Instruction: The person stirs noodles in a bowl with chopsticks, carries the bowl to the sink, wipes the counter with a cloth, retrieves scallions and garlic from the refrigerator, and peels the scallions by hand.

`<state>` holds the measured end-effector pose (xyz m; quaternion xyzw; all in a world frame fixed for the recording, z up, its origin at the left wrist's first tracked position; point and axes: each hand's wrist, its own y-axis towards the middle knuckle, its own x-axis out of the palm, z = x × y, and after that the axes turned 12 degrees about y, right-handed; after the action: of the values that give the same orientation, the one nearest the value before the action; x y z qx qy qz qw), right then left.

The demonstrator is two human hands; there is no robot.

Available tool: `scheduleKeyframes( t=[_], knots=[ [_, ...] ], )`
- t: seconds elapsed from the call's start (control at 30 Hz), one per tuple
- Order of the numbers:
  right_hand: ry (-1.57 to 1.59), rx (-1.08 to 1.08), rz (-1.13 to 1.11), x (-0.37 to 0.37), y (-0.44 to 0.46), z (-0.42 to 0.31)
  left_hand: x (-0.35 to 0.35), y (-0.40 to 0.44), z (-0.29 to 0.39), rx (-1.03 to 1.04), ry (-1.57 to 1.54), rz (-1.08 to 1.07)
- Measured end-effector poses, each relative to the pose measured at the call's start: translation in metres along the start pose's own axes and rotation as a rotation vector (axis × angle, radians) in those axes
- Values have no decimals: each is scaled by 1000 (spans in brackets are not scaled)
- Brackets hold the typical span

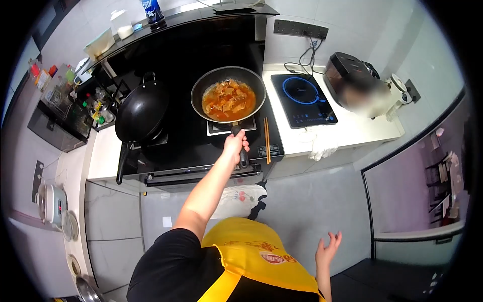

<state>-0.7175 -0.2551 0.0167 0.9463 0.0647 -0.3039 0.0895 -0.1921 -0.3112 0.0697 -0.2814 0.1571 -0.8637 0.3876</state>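
My left hand (pixel 234 146) is wrapped round the black handle of a frying pan (pixel 197 102), which sits over the right burner of the black stove (pixel 186 146). Pieces of food in a reddish-orange sauce (pixel 229 98) lie in the pan. Just right of the pan handle, a pair of wooden chopsticks (pixel 267 141) rests on the stove's right edge. My right hand (pixel 328 247) is low at the right, away from the counter, with its fingers apart and nothing in it.
A black wok (pixel 141 113) stands on the left burner, its handle pointing forward. Right of the stove are an induction plate (pixel 303 100), a white cloth (pixel 322 144) over the counter edge and a dark appliance (pixel 347 70). Bottles (pixel 98 108) stand at the left.
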Motion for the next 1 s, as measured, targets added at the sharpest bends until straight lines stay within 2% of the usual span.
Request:
scheduleKeyframes(
  t=[0.17,0.3,0.33,0.4,0.67,0.83,0.87,0.93,1.0],
  knots=[
    [134,-124,-142,70,74,-25,-10,-3,12,-36,59,1],
    [195,-239,-427,136,117,-77,-9,-12,20,-49,87,-11],
    [194,-230,-424,149,126,-87,-10,-13,20,-57,92,-14],
    [98,-387,-553,175,142,-104,-13,-14,23,-80,63,-14],
    [-54,-595,-587,243,213,-129,-12,-41,38,-183,-48,-130],
    [-243,-795,-518,277,242,-152,-17,-52,44,-216,-37,-103],
    [-241,-801,-524,285,247,-152,-17,-53,46,-212,-43,-97],
    [-237,-952,-569,298,255,-154,-19,-53,48,-187,-5,-100],
    [-215,-980,-600,303,259,-157,-20,-54,45,-182,-39,-83]
  ],
)
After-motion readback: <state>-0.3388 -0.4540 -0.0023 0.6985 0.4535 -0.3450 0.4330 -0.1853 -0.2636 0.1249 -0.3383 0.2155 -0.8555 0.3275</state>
